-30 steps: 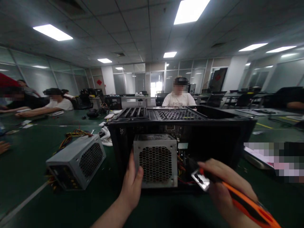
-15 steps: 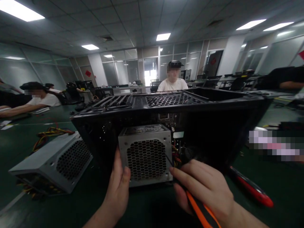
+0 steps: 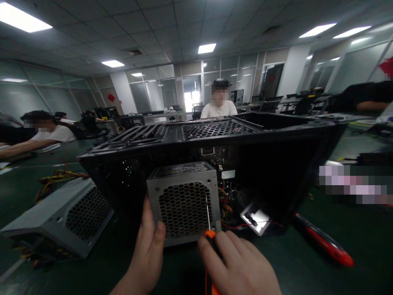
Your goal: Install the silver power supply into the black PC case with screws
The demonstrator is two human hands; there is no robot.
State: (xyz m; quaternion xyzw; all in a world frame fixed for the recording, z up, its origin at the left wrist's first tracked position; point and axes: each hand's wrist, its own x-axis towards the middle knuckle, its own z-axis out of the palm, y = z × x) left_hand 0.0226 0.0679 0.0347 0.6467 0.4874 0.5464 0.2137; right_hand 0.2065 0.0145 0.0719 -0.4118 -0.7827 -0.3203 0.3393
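Observation:
A silver power supply unit (image 3: pixel 184 209) with a honeycomb grille stands in the opening of a black computer case (image 3: pixel 310 164). My left hand (image 3: pixel 147 246) grips its left side, thumb on the front face and fingers along the side. In my right hand (image 3: pixel 239 262) is an orange and black screwdriver (image 3: pixel 210 234), closed in the fingers below the unit's lower right corner. Its thin shaft points up in front of the right part of the grille. Coloured wires (image 3: pixel 225 205) show behind the unit's right edge.
Another grey power supply (image 3: pixel 58 213) with bundled cables lies left of the case. A red and black tool (image 3: pixel 325 241) lies to the right. Inside the case is a shiny tray-like part (image 3: pixel 256 219). One person (image 3: pixel 219 102) sits beyond the case, another (image 3: pixel 43 127) at far left.
My right hand has moved left and down with the screwdriver, whose shaft now points more upright. The shiny part in the case has come into view. The scene has shifted slightly left.

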